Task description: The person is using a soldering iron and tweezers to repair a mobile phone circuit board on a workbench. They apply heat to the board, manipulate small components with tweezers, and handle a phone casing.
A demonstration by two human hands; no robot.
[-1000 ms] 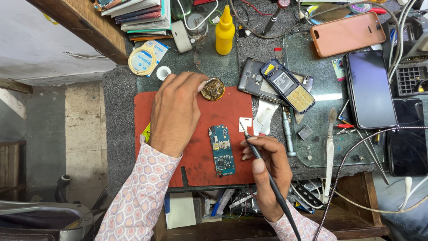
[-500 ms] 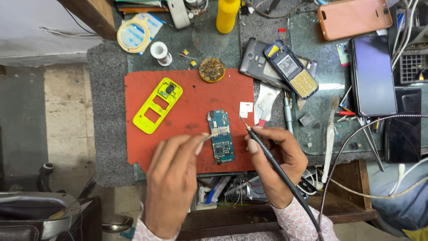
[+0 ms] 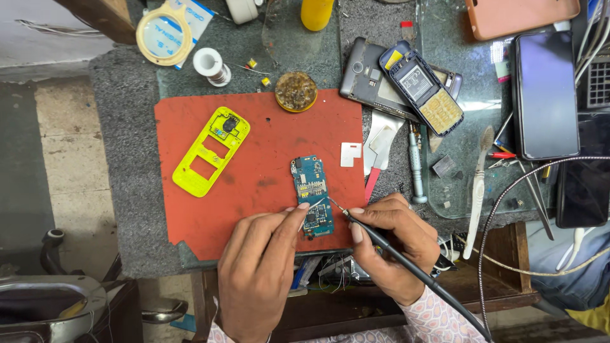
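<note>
The person is working over a blue circuit board that is lying flat on the lower right part of an orange work mat, its long side running away from the person. The right hand is gripping a black soldering iron like a pen, thumb and forefinger pinched round its front end, and the fine tip is pointing at the board's right edge, touching it or just above it; which of the two cannot be told. The left hand is pinching a thin strand of solder wire between thumb and forefinger, its free end lying across the board towards the iron's tip. The iron's dark cord is trailing off to the lower right. On the left part of the mat, well apart from the board, a yellow phone frame is lying tilted, and a small white square piece is sitting just to the right of the board's top. A round brass-coloured tin is resting at the mat's upper edge. Beyond the mat, on the grey bench, a keypad phone with its back open is lying on top of a grey phone, a black smartphone is lying face up at the right, and a white spool is standing near a round magnifier.
</note>
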